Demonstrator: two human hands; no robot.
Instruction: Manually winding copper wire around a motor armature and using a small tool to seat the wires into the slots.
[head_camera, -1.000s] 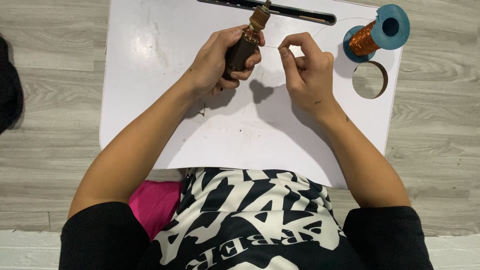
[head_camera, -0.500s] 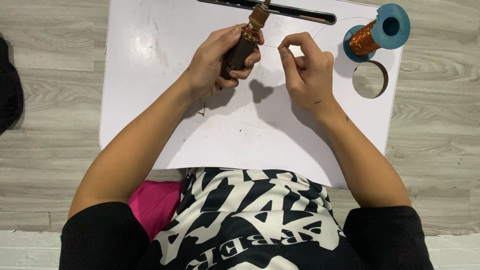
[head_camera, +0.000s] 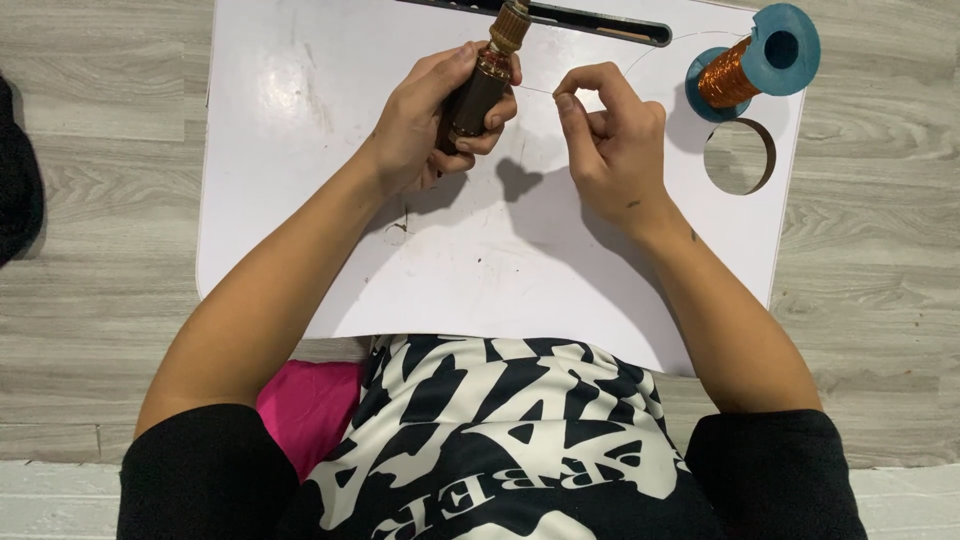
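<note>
My left hand grips a dark cylindrical motor armature with a brass-coloured end, held tilted above the white lap table. My right hand pinches a thin copper wire between thumb and forefinger, just right of the armature. The wire runs taut from the armature to my fingers, then curves off toward a teal spool of copper wire lying at the table's far right.
A long dark slot runs along the table's far edge. A round cup hole sits below the spool. Grey wood-look floor surrounds the table; a pink cushion shows near my lap, and a dark object lies at the left edge.
Both hands hold nearly the same pose; the armature and the wire pinch have shifted only slightly.
</note>
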